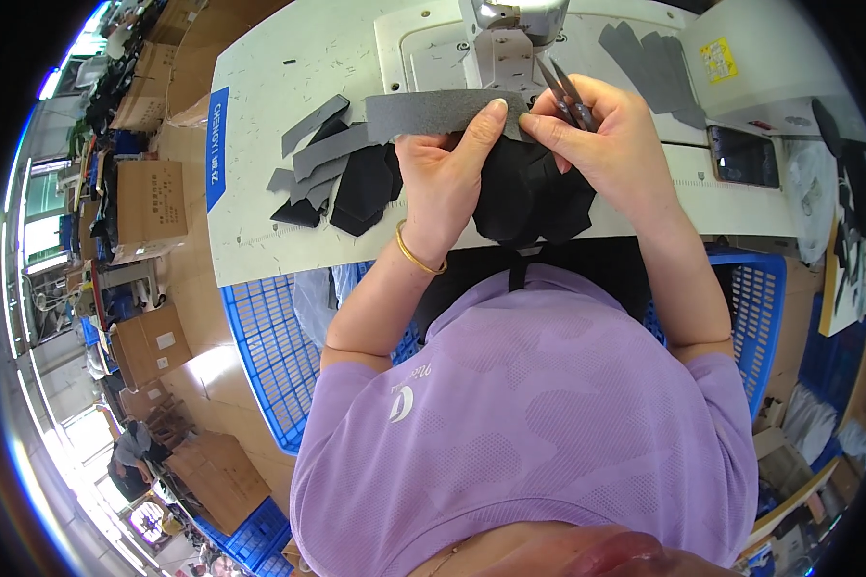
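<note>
My left hand [447,178] pinches the right end of a long grey fabric strip [423,112] against a piece of black fabric [529,197] on the white sewing table [260,125]. My right hand [606,135] grips the same spot of the strip's end and also holds small metal thread snips [566,91], blades pointing up toward the sewing machine head [515,19]. A gold bangle sits on my left wrist.
Loose grey strips [313,149] and black pieces [361,188] lie left of my hands. More grey pieces [649,62] rest at the back right. A blue plastic crate [265,346] stands under the table edge. Cardboard boxes [149,202] line the floor on the left.
</note>
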`<state>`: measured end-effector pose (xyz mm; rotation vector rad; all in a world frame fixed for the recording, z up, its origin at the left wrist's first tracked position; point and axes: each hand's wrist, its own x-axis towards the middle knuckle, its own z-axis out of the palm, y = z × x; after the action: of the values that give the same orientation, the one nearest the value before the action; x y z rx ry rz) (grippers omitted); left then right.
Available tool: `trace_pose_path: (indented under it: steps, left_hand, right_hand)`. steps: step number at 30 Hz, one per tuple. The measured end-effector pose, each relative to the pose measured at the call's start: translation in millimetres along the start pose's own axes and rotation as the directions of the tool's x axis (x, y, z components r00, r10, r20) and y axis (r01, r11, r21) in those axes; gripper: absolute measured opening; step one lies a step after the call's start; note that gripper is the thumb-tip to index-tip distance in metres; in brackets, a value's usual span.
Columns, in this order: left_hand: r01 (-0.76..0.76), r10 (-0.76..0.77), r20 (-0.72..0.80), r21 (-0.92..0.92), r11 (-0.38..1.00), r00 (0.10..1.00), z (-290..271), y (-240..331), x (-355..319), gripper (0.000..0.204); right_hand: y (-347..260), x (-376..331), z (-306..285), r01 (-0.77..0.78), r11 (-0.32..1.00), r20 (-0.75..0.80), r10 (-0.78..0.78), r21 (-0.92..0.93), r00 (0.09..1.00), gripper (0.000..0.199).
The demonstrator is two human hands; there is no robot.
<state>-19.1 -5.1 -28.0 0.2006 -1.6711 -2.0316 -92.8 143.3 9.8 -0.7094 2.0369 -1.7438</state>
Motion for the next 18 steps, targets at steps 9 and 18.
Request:
trace_pose_path:
  steps: [9,18]
  left_hand:
    - [0.107,-0.107,-0.006,-0.010,0.994,0.994,-0.2,5.8,-4.9,0.014]
    - [0.112,-0.118,-0.047,-0.102,0.988,0.992,1.2,5.1,-6.2,0.014]
  right_hand:
    - [2.3,-3.7,0.9,0.018,0.999,-0.033,-0.017,0.041,0.999,0.014]
    - [1.1,-1.3,-2.7,0.054,0.998,0.027,-0.053,-0.033,0.998,0.016]
